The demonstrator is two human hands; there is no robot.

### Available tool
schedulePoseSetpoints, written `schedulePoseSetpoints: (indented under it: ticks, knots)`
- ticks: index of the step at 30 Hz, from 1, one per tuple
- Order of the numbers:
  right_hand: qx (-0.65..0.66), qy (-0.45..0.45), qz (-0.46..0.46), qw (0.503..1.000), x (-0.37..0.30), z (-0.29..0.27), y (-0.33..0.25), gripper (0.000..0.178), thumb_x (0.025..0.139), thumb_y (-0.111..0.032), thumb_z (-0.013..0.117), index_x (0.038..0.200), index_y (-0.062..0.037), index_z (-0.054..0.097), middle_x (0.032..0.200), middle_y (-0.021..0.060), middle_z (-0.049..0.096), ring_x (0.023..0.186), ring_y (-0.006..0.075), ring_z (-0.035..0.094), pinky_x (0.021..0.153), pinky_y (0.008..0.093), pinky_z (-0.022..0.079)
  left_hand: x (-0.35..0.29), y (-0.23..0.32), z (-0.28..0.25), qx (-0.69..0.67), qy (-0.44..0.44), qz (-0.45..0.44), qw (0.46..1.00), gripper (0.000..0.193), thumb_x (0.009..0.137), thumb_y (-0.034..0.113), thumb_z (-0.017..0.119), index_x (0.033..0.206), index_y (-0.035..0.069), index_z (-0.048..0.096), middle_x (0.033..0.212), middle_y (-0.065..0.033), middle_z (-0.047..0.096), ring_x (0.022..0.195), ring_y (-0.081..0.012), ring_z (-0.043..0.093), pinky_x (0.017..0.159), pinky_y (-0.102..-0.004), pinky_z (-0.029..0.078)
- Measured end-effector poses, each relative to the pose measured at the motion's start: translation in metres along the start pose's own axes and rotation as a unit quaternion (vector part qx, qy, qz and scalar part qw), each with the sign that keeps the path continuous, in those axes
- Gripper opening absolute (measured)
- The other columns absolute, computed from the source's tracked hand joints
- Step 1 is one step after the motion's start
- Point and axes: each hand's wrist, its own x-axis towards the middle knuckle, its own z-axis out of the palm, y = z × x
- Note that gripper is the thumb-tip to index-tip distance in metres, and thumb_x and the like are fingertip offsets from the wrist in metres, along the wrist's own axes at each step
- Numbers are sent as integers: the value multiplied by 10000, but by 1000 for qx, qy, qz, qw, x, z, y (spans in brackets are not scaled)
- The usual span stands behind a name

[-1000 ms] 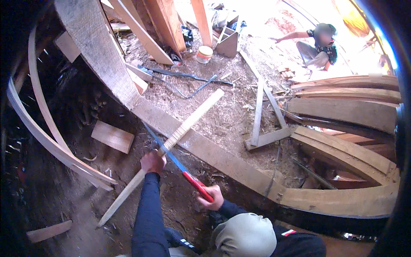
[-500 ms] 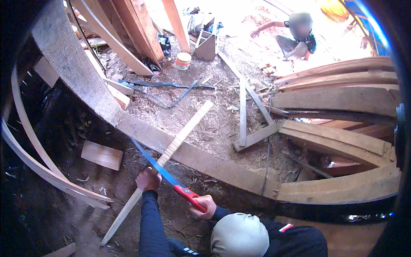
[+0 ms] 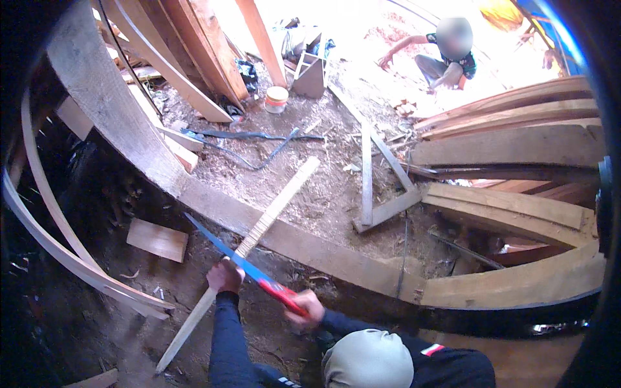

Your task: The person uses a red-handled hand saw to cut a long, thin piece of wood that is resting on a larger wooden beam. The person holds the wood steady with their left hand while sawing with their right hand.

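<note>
Wooden batten [image 3: 262, 228]: I judge it light, stiff; left fingers [image 3: 225, 276] grip it mid-length, right fingers [image 3: 310, 306] the handsaw [image 3: 248, 268].

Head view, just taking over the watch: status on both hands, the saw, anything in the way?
Left hand shut on wooden strip. Right hand gripping red-handled saw. Blade crosses strip; left hand close by, curved beam beyond.

1. Long, straight, pale wooden strip [image 3: 264, 224] — slanting from lower left to upper right across a curved wooden beam [image 3: 336, 260], gripped by the left hand [image 3: 225, 277]; close crosswise lines band its middle.
2. Blue-bladed handsaw with red handle [image 3: 250, 269] — right hand [image 3: 307, 310] round the handle, blade crossing the strip just beside the left hand.
</note>
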Motion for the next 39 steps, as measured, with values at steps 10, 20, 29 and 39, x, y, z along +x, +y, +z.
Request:
schedulePoseSetpoints:
  ticks: [10,20,29,39]
  knots:
    - [-76,40,51,995,-9,3,-9,59,713,-98,670,750,-68,635,545,80,548,468,234,587,499,308,464,9,16,-20,-76,-136,-39,987,253,708,401,683,843,187,685,807,-118,693,761,-328,681,684,-439,554]
    - [-57,53,76,994,37,27,4,92,741,-80,634,699,-43,561,512,35,467,445,93,465,462,265,396,3,-7,-6,-97,-126,-51,986,210,696,322,673,807,145,683,795,-149,686,755,-326,683,699,-441,553]
    - [-86,26,13,996,44,38,26,94,740,-118,676,736,-62,599,548,93,524,467,159,563,478,307,441,3,-8,-14,-85,-161,-31,983,368,726,462,669,929,154,679,846,-121,692,789,-302,679,702,-449,545]
    - [-56,-17,58,997,2,1,-6,122,734,-132,671,795,-73,583,571,117,499,494,264,555,522,342,458,4,9,-10,-29,-99,-36,994,257,720,362,683,830,129,680,824,-154,689,790,-342,679,742,-452,548]
